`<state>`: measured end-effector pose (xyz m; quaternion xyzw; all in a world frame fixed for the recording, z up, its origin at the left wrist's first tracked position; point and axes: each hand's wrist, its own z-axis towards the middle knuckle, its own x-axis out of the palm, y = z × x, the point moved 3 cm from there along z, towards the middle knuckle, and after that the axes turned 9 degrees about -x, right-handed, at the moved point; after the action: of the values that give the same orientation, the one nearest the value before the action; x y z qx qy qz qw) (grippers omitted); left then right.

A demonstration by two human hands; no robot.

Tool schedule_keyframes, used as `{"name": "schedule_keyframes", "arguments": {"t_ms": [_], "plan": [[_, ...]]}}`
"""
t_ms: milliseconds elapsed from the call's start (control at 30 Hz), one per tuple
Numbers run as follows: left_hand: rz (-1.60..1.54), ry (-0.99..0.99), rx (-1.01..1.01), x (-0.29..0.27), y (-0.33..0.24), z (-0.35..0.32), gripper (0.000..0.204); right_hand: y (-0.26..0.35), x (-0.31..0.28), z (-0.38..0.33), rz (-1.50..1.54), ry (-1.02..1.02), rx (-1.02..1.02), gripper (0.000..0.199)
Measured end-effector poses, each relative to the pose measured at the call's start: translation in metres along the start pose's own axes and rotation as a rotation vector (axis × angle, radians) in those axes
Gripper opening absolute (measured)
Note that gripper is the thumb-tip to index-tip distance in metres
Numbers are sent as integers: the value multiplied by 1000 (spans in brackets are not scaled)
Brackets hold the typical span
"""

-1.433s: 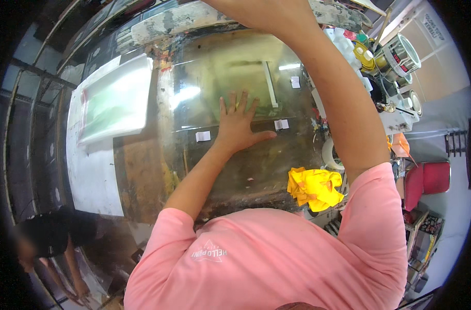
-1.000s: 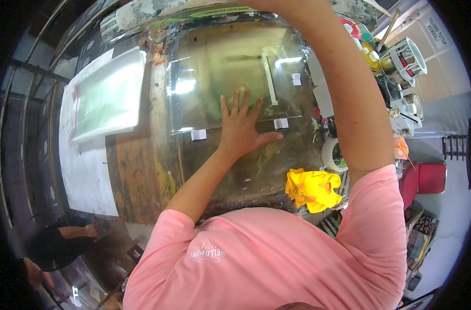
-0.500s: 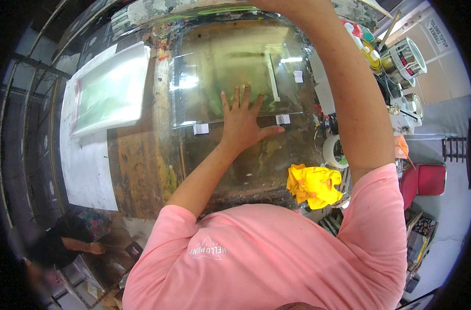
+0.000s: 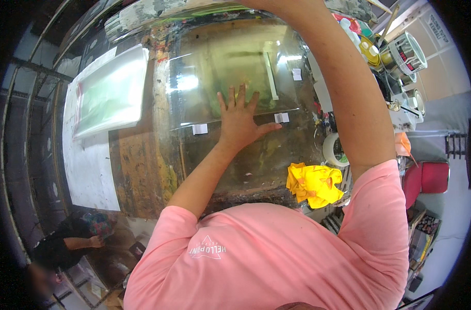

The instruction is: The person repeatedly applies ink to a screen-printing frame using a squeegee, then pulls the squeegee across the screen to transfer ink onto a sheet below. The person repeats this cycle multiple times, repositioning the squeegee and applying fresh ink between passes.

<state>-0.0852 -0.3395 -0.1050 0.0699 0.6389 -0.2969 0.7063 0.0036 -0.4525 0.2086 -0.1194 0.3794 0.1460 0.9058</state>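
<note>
The left hand [image 4: 239, 123], spread wide, crosses the near edge of a clear rectangular sheet [image 4: 209, 67]; the right hand's state I cannot tell.

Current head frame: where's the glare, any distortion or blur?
Head view: bright glare on the clear sheet, up and left of the left hand; whitish sheen on the stacked clear plastic; dark rack bars bow toward the left rim, corners black; co-worker's head smeared at lower left; left hand reasonably sharp.
</note>
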Motion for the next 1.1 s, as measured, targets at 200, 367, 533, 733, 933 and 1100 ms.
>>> {"name": "schedule_keyframes", "arguments": {"t_ms": [200,367,533,733,933,1100], "plan": [[-25,-19,30,-6,-2,0,112,0,-1,-2,-9,1,11,59],[-25,-42,55,-6,-3,0,111,1,-2,-1,-3,-3,5,59],[-64,-82,77,-3,-4,-1,111,6,-10,0,55,64,24,59],[-81,-86,79,1,-2,-1,111,0,-20,-4,124,86,9,59],[-225,-163,18,-33,5,-5,98,4,-1,-1,1,-56,38,57],[-1140,-252,-462,-135,87,6,82,19,2,-39,72,-101,31,53]]}}
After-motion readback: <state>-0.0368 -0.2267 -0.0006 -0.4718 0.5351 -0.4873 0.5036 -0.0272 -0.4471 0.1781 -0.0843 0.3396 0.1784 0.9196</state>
